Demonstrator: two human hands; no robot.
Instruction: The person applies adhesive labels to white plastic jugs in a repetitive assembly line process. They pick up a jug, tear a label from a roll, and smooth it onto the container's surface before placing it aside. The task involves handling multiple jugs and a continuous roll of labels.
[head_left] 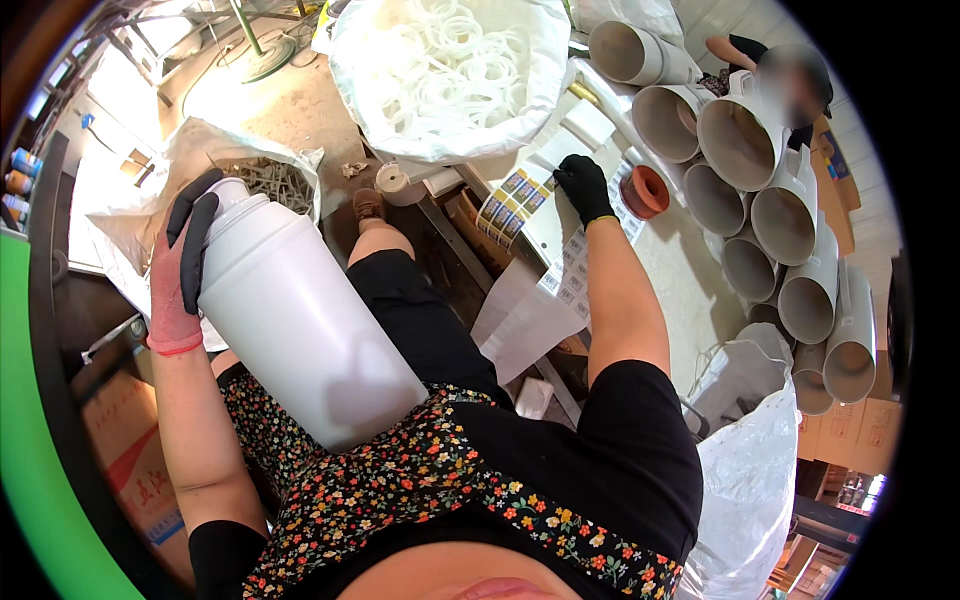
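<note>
My left hand (182,265), in a pink glove with dark grey fingers, is wrapped round the neck of a large pale grey plastic canister (310,325). The canister leans across my lap, its base against my flowered apron. My right hand (585,188), in a black glove, is over the worktable (690,270). Its curled fingertips pinch at the corner of a sheet of yellow and blue labels (515,205), which hangs over the table edge. A strip of white printed labels (572,275) lies below the right wrist, and a reddish-brown tape roll (645,191) is to its right.
A big white sack of translucent rings (345,80) stands ahead. Another sack, with metal parts (270,185), is behind the canister. Several grey canisters (740,145) lie stacked at the right, with another person (742,50) beyond. A white sack (745,480) is by my right elbow.
</note>
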